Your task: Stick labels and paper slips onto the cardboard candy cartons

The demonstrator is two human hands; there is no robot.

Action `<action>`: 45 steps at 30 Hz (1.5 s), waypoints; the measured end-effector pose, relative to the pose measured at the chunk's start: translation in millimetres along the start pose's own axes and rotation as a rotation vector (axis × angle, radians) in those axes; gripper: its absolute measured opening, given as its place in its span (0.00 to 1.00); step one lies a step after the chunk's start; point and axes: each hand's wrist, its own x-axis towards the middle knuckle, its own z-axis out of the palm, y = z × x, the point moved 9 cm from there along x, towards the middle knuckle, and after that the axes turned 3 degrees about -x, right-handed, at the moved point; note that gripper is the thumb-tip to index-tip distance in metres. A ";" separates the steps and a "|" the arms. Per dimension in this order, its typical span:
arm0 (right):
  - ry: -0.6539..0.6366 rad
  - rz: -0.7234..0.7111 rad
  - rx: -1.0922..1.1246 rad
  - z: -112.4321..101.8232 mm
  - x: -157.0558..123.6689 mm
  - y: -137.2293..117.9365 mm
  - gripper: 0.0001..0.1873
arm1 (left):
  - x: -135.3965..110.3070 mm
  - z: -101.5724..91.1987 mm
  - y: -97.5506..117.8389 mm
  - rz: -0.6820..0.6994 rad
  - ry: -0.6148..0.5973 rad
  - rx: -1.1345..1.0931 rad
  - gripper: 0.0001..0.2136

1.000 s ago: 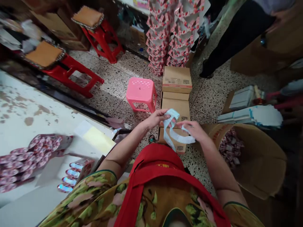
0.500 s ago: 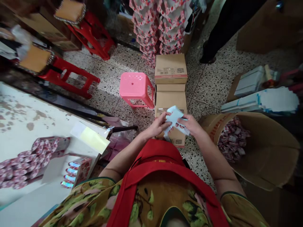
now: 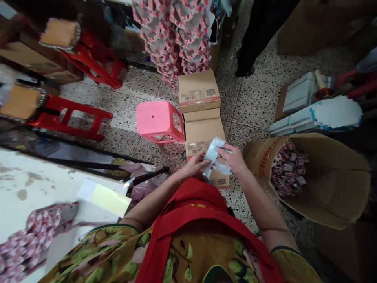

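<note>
Both hands meet in front of the red apron (image 3: pixel 188 212), low over the speckled terrazzo floor (image 3: pixel 259 106), and share one thing: a pale blue-and-white strip of printed paper (image 3: pixel 214 155), folded or looped on itself. The left hand (image 3: pixel 196 165) pinches its lower near end between thumb and fingers, and the right hand (image 3: pixel 234 157) closes on the upper part from the other side, fingers curled over the top edge. The strip lies between the two hands, touching both, its long axis running up and away from the body with a slight tilt to the right; a loose loop hangs below the right hand. Neither hand is nearer than the other, since each already grips it. Directly beneath the hands stand two brown cardboard cartons (image 3: pixel 203 135), one behind the other, with a pink plastic stool (image 3: pixel 157 120) just beside them to the left. To the right, near the right forearm, an open brown cardboard bin (image 3: pixel 338 196) holds a heap of small red-and-white wrapped packets (image 3: pixel 288 169). On the left a white worn counter (image 3: pixel 35 184) carries a yellow-and-white sheet (image 3: pixel 103 196). Another person's dark trouser leg (image 3: pixel 259 31) stands farther off.
</note>
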 end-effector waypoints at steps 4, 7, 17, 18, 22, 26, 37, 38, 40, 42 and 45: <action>0.105 -0.141 -0.262 -1.8 14.4 -17.5 0.18 | 21.3 -45.5 58.3 0.437 0.341 0.630 0.17; 0.108 -0.250 -0.444 7.6 29.2 -33.6 0.15 | 41.7 -30.2 89.3 0.760 0.276 1.049 0.09; -0.008 -0.228 -0.644 44.4 96.9 -30.0 0.13 | 77.2 -46.8 87.8 0.845 0.273 1.372 0.09; -0.005 -0.219 -0.640 46.5 101.1 -29.2 0.13 | 79.1 -50.5 85.0 0.812 0.302 1.363 0.09; -0.052 -0.132 -0.594 52.3 116.6 -17.6 0.14 | 90.2 -68.8 73.1 0.690 0.421 1.276 0.09; 0.004 0.093 -0.850 27.9 131.8 4.1 0.15 | 97.8 -135.9 67.7 0.501 0.715 1.000 0.09; -0.165 0.253 0.101 66.8 157.3 1.4 0.39 | 122.4 -114.7 69.9 0.449 0.438 1.132 0.15; -0.141 0.267 0.126 67.3 160.7 1.9 0.39 | 120.4 -112.8 68.6 0.461 0.416 1.115 0.15; -0.089 0.278 0.154 64.0 168.3 2.5 0.39 | 115.4 -122.3 68.5 0.478 0.432 1.024 0.15; -0.063 0.281 0.160 60.2 176.7 2.8 0.37 | 112.6 -150.1 70.0 0.456 0.548 0.836 0.15; -0.072 0.267 0.134 59.6 191.6 1.5 0.32 | 130.5 -193.1 56.0 0.290 0.618 0.426 0.19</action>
